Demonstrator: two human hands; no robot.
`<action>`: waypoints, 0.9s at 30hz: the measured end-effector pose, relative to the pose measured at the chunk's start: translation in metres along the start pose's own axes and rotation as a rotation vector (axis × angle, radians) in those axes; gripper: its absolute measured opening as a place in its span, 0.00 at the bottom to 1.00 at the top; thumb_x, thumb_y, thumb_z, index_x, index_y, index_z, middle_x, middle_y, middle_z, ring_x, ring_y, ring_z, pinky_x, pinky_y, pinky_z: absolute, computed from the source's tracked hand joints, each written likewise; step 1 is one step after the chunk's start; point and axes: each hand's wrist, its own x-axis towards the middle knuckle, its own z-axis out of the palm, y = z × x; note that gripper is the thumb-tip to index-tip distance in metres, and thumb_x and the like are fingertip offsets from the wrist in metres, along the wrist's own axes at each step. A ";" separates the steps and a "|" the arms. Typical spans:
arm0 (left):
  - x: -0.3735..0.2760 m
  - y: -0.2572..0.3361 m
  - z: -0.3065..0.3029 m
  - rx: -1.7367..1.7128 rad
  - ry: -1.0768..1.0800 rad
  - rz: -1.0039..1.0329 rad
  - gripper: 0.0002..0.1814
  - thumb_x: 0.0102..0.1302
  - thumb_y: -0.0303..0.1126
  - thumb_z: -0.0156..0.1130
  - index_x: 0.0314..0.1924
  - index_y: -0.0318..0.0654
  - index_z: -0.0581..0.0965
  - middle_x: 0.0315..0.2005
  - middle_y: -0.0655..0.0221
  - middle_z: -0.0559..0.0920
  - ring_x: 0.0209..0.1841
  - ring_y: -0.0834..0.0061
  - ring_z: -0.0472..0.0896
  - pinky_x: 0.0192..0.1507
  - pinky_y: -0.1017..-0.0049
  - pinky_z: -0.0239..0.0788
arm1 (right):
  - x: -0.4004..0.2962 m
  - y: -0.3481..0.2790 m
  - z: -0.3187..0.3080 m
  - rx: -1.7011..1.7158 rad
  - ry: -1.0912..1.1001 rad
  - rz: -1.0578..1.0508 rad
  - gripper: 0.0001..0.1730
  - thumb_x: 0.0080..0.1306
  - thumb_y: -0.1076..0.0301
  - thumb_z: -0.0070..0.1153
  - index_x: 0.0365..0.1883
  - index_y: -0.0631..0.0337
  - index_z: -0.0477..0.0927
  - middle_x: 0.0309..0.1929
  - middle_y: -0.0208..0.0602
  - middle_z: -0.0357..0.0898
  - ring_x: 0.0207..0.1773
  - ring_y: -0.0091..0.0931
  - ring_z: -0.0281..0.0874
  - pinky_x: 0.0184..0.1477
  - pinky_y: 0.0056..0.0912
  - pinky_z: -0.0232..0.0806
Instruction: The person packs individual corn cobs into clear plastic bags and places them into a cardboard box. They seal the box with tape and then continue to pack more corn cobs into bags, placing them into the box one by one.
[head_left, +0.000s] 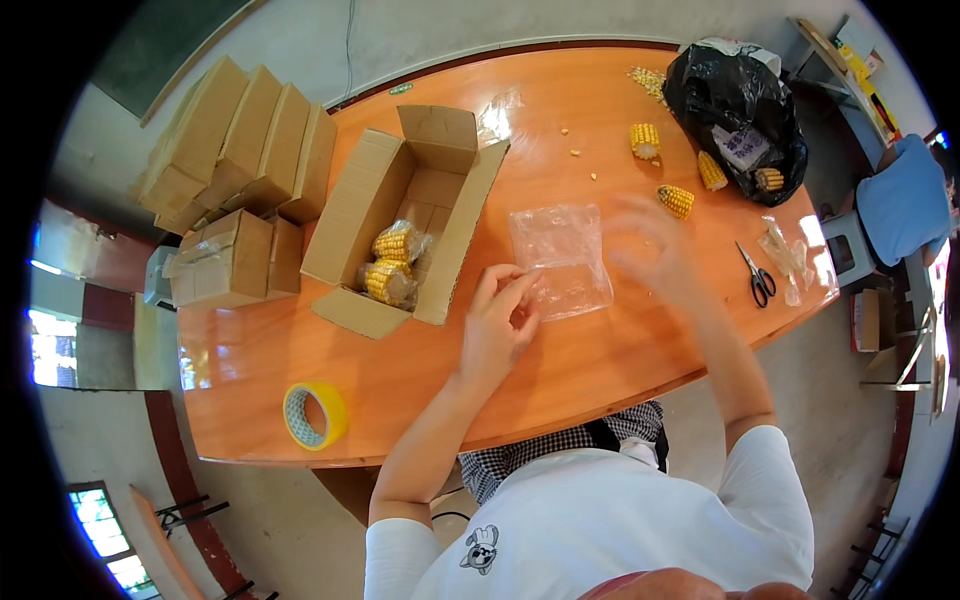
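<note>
A clear plastic bag (561, 251) lies on the table in front of me. At its left edge is my left hand (499, 319), fingers curled and thumb close to the forefinger; whether they pinch the film cannot be made out. My right hand (649, 251), blurred by motion, is over the table to the right of the bag, fingers spread and nothing in them. Left of the bag, an open cardboard box (349, 214) holds pieces of corn cob (391, 283) wrapped in clear plastic. Unwrapped corn cob pieces (645, 141) lie beyond my right hand, near a black plastic bag (731, 112).
Yellow-sided tape (337, 416) lies at the front left of the table (405, 397). Several cardboard boxes (236, 142) are stacked at the left. Black-handled scissors (759, 281) and crumpled plastic (787, 259) lie at the right. Loose kernels (646, 81) are scattered. A person (904, 199) sits beyond.
</note>
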 end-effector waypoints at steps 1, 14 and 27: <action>-0.002 0.000 -0.002 -0.074 -0.015 -0.028 0.21 0.52 0.16 0.61 0.49 0.35 0.80 0.44 0.69 0.73 0.33 0.82 0.74 0.31 0.83 0.70 | 0.016 0.010 -0.007 0.037 0.103 0.081 0.22 0.56 0.68 0.65 0.51 0.55 0.79 0.60 0.38 0.72 0.62 0.36 0.69 0.61 0.37 0.63; -0.001 -0.002 -0.005 -0.161 -0.014 0.047 0.21 0.53 0.17 0.62 0.50 0.36 0.80 0.40 0.69 0.74 0.33 0.81 0.74 0.33 0.82 0.69 | 0.117 0.131 -0.044 -0.473 0.193 0.542 0.44 0.55 0.48 0.64 0.61 0.68 0.61 0.56 0.58 0.72 0.59 0.44 0.72 0.58 0.39 0.66; -0.003 -0.015 0.000 -0.221 -0.042 0.013 0.25 0.53 0.17 0.64 0.53 0.38 0.79 0.42 0.69 0.74 0.32 0.84 0.73 0.32 0.84 0.68 | -0.001 -0.066 0.028 0.253 -0.348 0.003 0.31 0.54 0.75 0.63 0.56 0.60 0.65 0.53 0.38 0.73 0.53 0.31 0.76 0.52 0.33 0.71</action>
